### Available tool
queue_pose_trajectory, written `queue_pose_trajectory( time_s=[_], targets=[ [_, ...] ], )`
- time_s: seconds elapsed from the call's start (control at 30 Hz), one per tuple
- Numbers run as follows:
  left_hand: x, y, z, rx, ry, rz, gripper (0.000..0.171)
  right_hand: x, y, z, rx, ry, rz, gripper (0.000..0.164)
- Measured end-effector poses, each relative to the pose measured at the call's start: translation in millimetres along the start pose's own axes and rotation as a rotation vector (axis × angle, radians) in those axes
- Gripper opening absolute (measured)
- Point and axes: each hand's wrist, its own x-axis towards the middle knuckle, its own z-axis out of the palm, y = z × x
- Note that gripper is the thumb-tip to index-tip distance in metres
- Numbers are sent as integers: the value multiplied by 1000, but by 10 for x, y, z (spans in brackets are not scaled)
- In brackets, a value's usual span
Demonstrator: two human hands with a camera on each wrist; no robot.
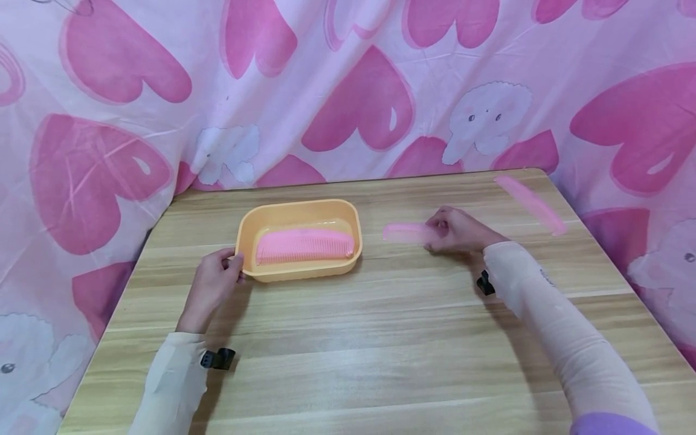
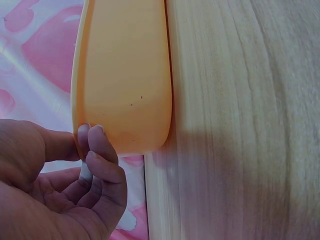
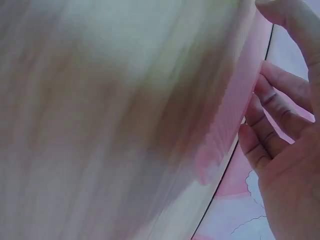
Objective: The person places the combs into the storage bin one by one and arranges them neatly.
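On the left, my left hand (image 1: 214,284) pinches the rim of an orange-yellow plastic basin (image 1: 299,208) at its near left corner; the left wrist view shows thumb and fingertips on either side of the rim (image 2: 77,90). A pink comb (image 1: 304,246) lies inside the basin, teeth toward me. To the right of the basin, my right hand (image 1: 457,231) holds a second pink comb (image 1: 405,232) by its right end, low over the table. In the right wrist view this comb (image 3: 225,125) is blurred, with fingertips along its back edge.
Another pink comb (image 1: 530,204) lies slanted near the table's far right corner. The wood-grain table (image 1: 348,350) ends at a pink heart-print cloth (image 1: 359,103) hanging behind and at both sides. Black wrist cameras (image 1: 219,359) show on the sleeves.
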Motion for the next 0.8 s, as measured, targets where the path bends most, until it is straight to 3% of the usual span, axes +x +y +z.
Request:
queue_pose_trajectory(
  time_s=[0.23,0.6,0.8],
  targets=[
    [-4,-3,3,3,0,2,45,38,-114,-95,66,40,73,56],
    [10,-10,-1,9,-3,10,45,255,-463,-378,48,124,-75,45],
    [12,-21,-8,10,3,25,44,418,-778,-457,46,99,-67,50]
  ],
)
